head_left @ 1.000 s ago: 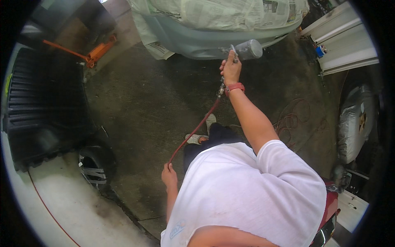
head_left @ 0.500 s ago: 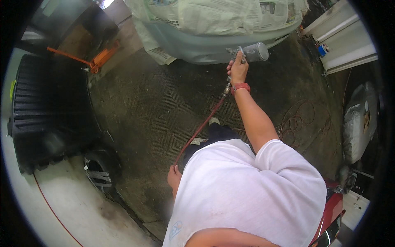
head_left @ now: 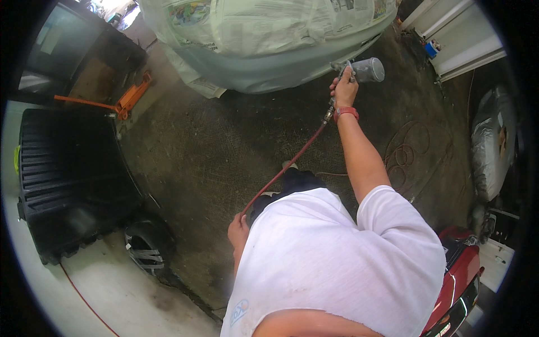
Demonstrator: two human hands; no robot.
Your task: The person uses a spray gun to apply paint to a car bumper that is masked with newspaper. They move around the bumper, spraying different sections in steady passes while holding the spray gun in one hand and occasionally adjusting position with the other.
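Note:
My right hand [head_left: 345, 91] is wrapped round the grip of a spray gun [head_left: 340, 68], whose grey cup [head_left: 369, 70] points out to the right. The gun is held close in front of a pale grey-green car bumper [head_left: 247, 76]; I cannot tell whether any spray comes out. Above the bumper the car body is masked with newspaper sheets [head_left: 264, 25]. From the gun's handle a red air hose [head_left: 286, 167] slants down to the left. My left hand [head_left: 238, 230] is closed round that hose beside my hip.
An orange floor jack [head_left: 128, 104] stands at the far left, with a black ribbed plastic liner [head_left: 73, 174] and a wheel [head_left: 149, 247] nearer. Coiled hose [head_left: 403, 160] lies on the floor at right. A wrapped part [head_left: 491, 149] and a red car [head_left: 457, 281] line the right side.
The spray gun and my right hand have moved to the right along the bumper. The view has shifted with my body, and my left hand still grips the hose.

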